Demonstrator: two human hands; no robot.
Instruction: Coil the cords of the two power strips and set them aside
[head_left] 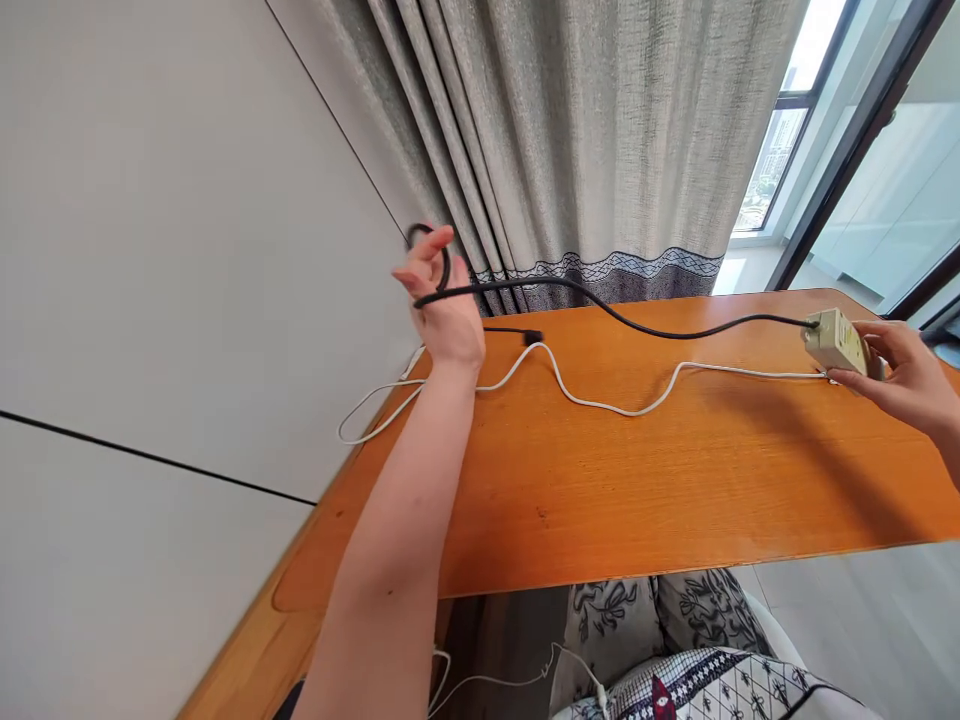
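Observation:
A black power cord (660, 332) stretches above the table between my two hands. My left hand (444, 300) is raised at the table's far left, with the cord looped around its curled, slightly blurred fingers. At the far right, my right hand (904, 370) grips a beige, box-shaped power strip (834, 342), and the cord enters its left end. The strip's far side is hidden by my fingers. Just behind my left wrist, the cord's black plug (532, 338) shows near the tabletop.
A white cable (630, 412) snakes across the orange wooden table (600, 500), one end near the right hand. Left of the table stands a white panel (187, 250). A grey curtain (600, 130) hangs behind. Another white cable (510, 682) hangs below the front edge, by my lap.

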